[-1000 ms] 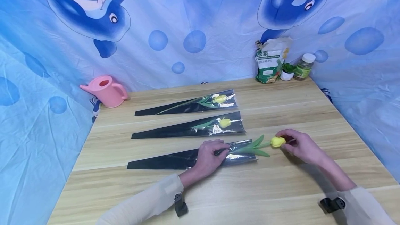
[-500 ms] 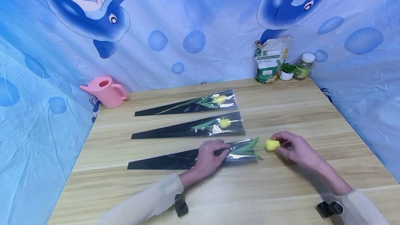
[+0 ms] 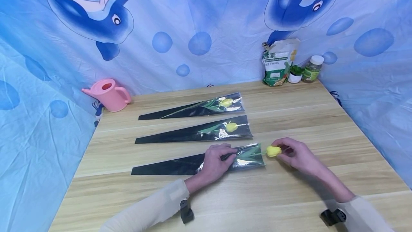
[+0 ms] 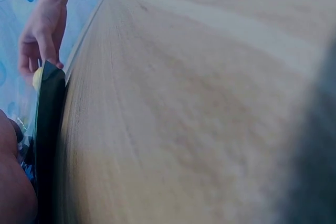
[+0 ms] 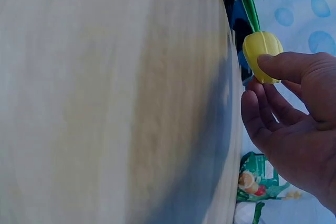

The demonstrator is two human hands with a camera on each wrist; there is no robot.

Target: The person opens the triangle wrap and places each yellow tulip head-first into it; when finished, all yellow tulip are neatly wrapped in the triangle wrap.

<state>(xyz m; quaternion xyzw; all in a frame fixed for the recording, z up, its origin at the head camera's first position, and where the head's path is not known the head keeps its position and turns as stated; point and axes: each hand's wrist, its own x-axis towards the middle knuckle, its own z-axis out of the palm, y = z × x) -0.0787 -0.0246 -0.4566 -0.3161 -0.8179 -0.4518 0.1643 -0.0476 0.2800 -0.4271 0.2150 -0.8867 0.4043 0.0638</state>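
My right hand (image 3: 297, 155) pinches a yellow tulip (image 3: 273, 151) by its bloom, thumb against the petals in the right wrist view. The tulip's green stem and leaves (image 3: 249, 154) lie inside the wide end of the nearest flower sleeve (image 3: 170, 166), a long tapered black one with a clear front. Its bloom is just outside the sleeve's mouth, to the right. My left hand (image 3: 215, 160) grips this sleeve near the mouth, thumb and forefinger at the clear film. In the left wrist view the sleeve's dark back (image 4: 50, 129) is raised at the mouth end.
Behind lie two more sleeves, a middle sleeve (image 3: 180, 135) and a far sleeve (image 3: 164, 115), each with a yellow tulip inside. A pink watering can (image 3: 112, 96) stands at the back left. A bag (image 3: 277, 65), a small potted plant (image 3: 295, 74) and a jar (image 3: 312, 70) stand back right.
My right hand has moved left with the tulip, and the leaves that stuck out have slid into the nearest sleeve. My left hand has stayed in place.
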